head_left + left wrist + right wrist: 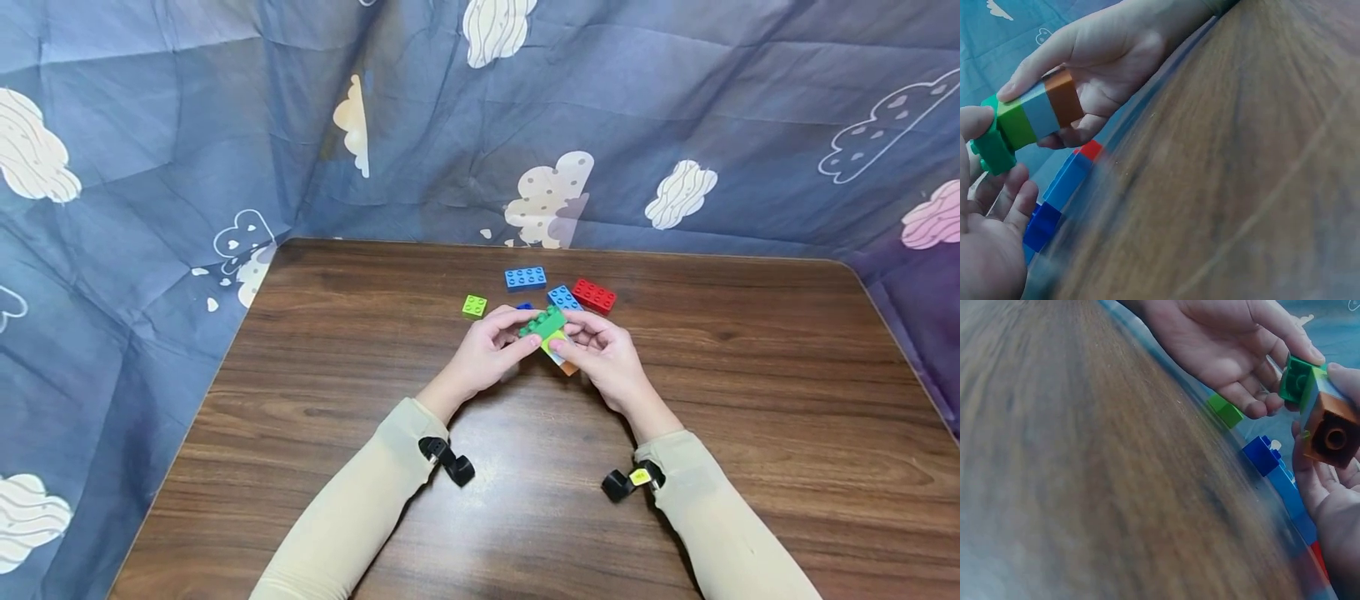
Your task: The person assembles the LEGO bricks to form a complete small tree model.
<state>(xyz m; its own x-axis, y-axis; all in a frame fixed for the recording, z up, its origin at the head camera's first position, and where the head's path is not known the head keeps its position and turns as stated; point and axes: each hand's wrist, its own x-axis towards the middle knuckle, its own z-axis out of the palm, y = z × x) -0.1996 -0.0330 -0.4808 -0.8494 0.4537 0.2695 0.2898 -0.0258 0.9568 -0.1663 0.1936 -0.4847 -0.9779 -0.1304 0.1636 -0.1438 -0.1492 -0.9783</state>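
Observation:
My left hand (486,354) pinches a green toy building brick (550,323) between thumb and fingers, above the table. Right up against it, my right hand (613,367) grips a short stack of small bricks. In the left wrist view that stack runs from a lime brick (1017,127) through a light blue brick (1040,112) to an orange-brown brick (1064,98). The green brick sits across the stack's lime end and sticks out past it. The hollow underside of the orange-brown brick shows in the right wrist view.
Loose bricks lie on the wooden table (337,350) beyond the hands: a lime brick (474,306), a blue brick (525,279), a second blue brick (562,296), a red brick (594,296) and a partly hidden dark blue brick (1260,455). Patterned blue cloth (420,125) hangs behind the table.

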